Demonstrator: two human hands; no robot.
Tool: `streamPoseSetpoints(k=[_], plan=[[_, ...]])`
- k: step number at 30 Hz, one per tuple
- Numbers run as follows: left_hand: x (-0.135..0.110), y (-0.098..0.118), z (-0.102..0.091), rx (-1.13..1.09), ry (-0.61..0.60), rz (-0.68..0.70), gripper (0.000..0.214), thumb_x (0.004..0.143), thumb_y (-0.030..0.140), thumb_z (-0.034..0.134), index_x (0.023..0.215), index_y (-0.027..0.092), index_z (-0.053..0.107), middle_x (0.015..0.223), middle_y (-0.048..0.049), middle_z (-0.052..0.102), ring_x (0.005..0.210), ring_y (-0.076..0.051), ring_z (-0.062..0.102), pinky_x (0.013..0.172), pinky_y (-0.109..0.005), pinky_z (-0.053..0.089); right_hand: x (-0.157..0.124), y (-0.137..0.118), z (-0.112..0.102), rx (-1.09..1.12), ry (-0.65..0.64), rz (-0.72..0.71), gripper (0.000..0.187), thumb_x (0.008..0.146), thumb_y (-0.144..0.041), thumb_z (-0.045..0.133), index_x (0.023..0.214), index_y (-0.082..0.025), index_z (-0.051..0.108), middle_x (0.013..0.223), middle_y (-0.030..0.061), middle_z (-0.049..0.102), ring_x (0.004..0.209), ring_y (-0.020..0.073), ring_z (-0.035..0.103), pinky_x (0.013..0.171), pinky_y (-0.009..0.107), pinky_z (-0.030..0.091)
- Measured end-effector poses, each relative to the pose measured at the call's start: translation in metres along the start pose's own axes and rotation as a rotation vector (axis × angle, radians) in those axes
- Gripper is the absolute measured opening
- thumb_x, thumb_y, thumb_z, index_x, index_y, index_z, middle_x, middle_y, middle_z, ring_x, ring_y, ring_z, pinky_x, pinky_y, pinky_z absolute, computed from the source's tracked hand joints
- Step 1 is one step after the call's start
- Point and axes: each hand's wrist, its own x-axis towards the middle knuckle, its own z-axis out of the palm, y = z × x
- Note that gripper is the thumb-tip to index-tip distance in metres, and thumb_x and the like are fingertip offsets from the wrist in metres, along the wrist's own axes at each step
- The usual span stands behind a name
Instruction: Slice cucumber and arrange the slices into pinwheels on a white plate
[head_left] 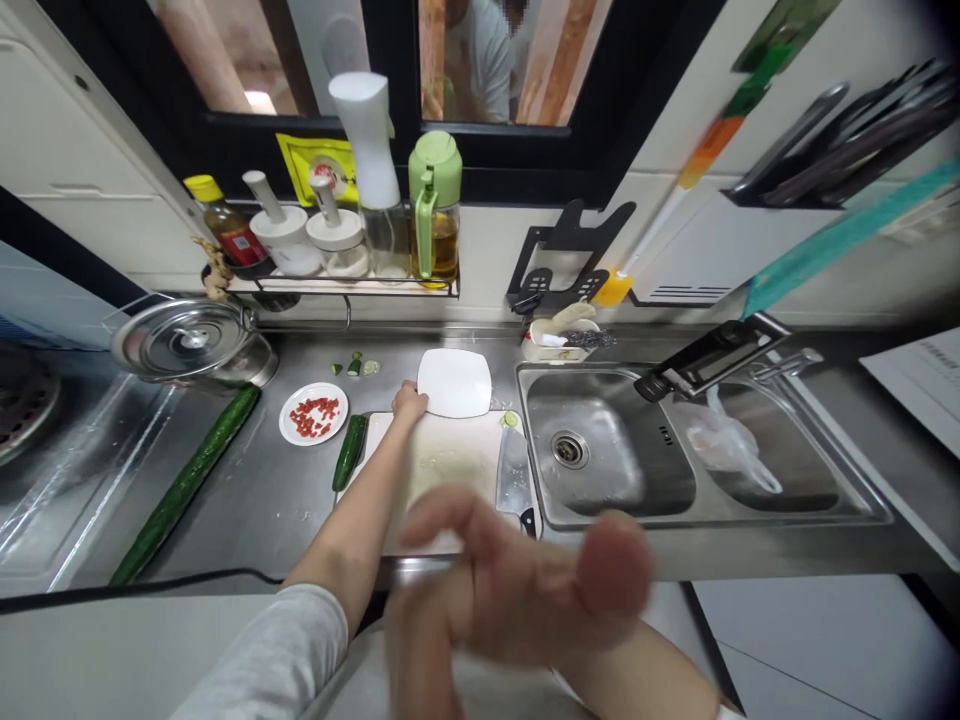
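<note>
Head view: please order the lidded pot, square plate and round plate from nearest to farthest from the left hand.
1. Square plate: touching the left hand, on its right.
2. Round plate: left of the hand.
3. Lidded pot: farther left.

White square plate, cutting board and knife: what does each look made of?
Square plate, edge in the left hand: probably ceramic, possibly plastic; smooth, evenly white surface.
Cutting board: likely plastic, dull off-white; no wood grain shows.
Knife: blade likely steel, from its grey metallic look; black handle perhaps plastic, though too small here to be sure.
</note>
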Motion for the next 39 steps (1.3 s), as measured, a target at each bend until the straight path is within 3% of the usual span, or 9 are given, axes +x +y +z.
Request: streamPoseSetpoints(k=[3,6,9,14,18,21,25,31,39], plan=[[-0.007,0.002,0.0,-0.112,-0.026,0.003,0.033,0.073,0.008,0.057,0.106,0.013,0.054,0.094,-0.0088,0.069,0.087,-0.018,0.065,0.081,-0.027,0.045,0.0,0.036,-0.05,0.068,0.356,-0.112,0.066,0.085,-0.074,0.031,0.126,-0.023,0.04,0.081,0.0021,0.064,0.067,0.0129,0.057,0.063,0.025,0.042],[-0.021,0.003,-0.002,-0.241,-0.048,-0.007,0.036,0.074,0.006,0.055,0.11,0.013,0.05,0.083,-0.0041,0.067,0.068,-0.012,0.063,0.068,-0.023,0.048,-0.009,0.077,-0.097,-0.088,0.74,-0.001,0.051,0.08,-0.06,0.056,0.111,-0.02,0.05,0.082,0.002,0.063,0.06,0.0104,0.048,0.058,0.024,0.039],[-0.045,-0.002,-0.009,-0.345,-0.055,-0.015,0.036,0.074,0.006,0.054,0.109,0.013,0.048,0.075,-0.0005,0.063,0.056,-0.009,0.059,0.059,-0.02,0.048,-0.024,0.111,-0.132,-0.237,1.04,0.118,0.046,0.073,-0.054,0.062,0.101,-0.018,0.054,0.077,0.0013,0.059,0.062,0.012,0.047,0.056,0.024,0.036],[-0.099,-0.029,-0.025,-0.661,-0.091,-0.029,0.03,0.069,0.009,0.059,0.097,0.016,0.048,0.062,0.0052,0.055,0.049,-0.007,0.053,0.05,-0.018,0.044,-0.041,0.148,-0.164,-0.401,1.317,0.13,0.041,0.069,-0.048,0.061,0.097,-0.018,0.057,0.071,-0.0026,0.054,0.059,0.0108,0.043,0.058,0.025,0.036],[-0.139,-0.06,-0.033,-0.77,-0.145,-0.048,0.037,0.064,0.017,0.067,0.096,0.017,0.048,0.061,0.0061,0.057,0.05,-0.008,0.053,0.048,-0.017,0.042,-0.044,0.168,-0.164,-0.332,1.216,0.272,0.045,0.067,-0.053,0.06,0.096,-0.019,0.057,0.067,-0.0021,0.058,0.054,0.0114,0.045,0.052,0.025,0.035],[-0.162,-0.084,-0.036,-0.777,-0.177,-0.046,0.04,0.061,0.024,0.069,0.095,0.018,0.048,0.059,0.008,0.053,0.05,-0.007,0.051,0.048,-0.016,0.041,-0.046,0.183,-0.149,-0.218,1.078,0.329,0.041,0.07,-0.054,0.057,0.092,-0.019,0.056,0.061,-0.0028,0.058,0.048,0.0106,0.044,0.046,0.023,0.032],[-0.184,-0.113,-0.036,-0.776,-0.197,-0.068,0.044,0.059,0.03,0.07,0.095,0.019,0.048,0.056,0.0099,0.048,0.05,-0.007,0.051,0.05,-0.017,0.041,-0.051,0.207,-0.128,-0.226,1.043,0.334,0.031,0.068,-0.043,0.058,0.087,-0.019,0.054,0.051,-0.007,0.051,0.045,0.0099,0.043,0.047,0.022,0.033],[-0.196,-0.139,-0.029,-0.763,-0.255,-0.079,0.046,0.059,0.029,0.069,0.098,0.019,0.046,0.06,0.0087,0.052,0.053,-0.007,0.051,0.051,-0.017,0.04,-0.059,0.234,-0.115,-0.404,1.017,0.391,0.014,0.064,-0.03,0.052,0.075,-0.021,0.049,0.047,-0.0095,0.043,0.047,0.0108,0.043,0.051,0.023,0.034],[-0.193,-0.148,-0.022,-0.686,-0.256,-0.025,0.037,0.065,0.027,0.064,0.097,0.02,0.046,0.059,0.0096,0.047,0.052,-0.007,0.049,0.051,-0.017,0.04,-0.063,0.245,-0.115,-0.572,1.001,0.453,0.01,0.065,-0.028,0.048,0.074,-0.023,0.047,0.049,-0.0078,0.046,0.05,0.0131,0.044,0.055,0.024,0.033]])
